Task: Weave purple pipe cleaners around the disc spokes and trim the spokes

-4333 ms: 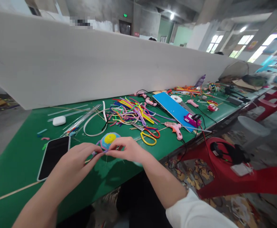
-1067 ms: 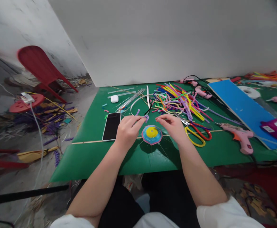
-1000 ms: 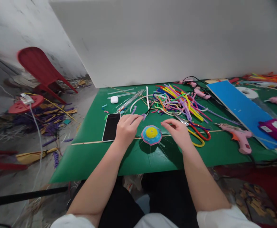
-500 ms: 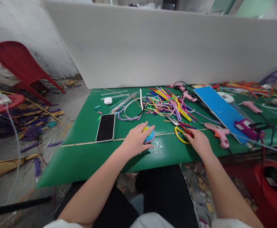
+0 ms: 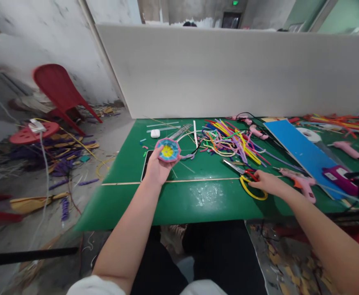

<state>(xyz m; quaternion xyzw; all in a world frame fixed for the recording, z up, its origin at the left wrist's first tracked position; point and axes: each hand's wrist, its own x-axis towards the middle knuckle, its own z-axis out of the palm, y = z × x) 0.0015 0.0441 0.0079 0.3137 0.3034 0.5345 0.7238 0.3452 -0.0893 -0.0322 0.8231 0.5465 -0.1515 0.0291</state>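
Note:
My left hand (image 5: 158, 169) holds up a small round piece (image 5: 168, 150) with a yellow centre, a blue ring and a pink rim, its thumb on the rim. Beneath that hand a phone (image 5: 144, 164) lies partly hidden on the green table (image 5: 179, 205). On the right, my right hand (image 5: 264, 180) has its fingers closed on the scissors (image 5: 249, 184), which have red and yellow handles and blades pointing left. Behind the scissors lies a pile of coloured pipe cleaners (image 5: 233, 141).
A white earphone case (image 5: 155, 133) and clear sticks lie at the back left. To the right are a pink glue gun (image 5: 299, 180), a blue board (image 5: 301, 153) and a purple glue gun (image 5: 345, 178). A white partition (image 5: 228, 73) stands behind the table.
My left hand has lifted the round piece off the table and turned palm up, moving left over the phone. My right hand and the scissors have shifted slightly. The view has tilted up and left.

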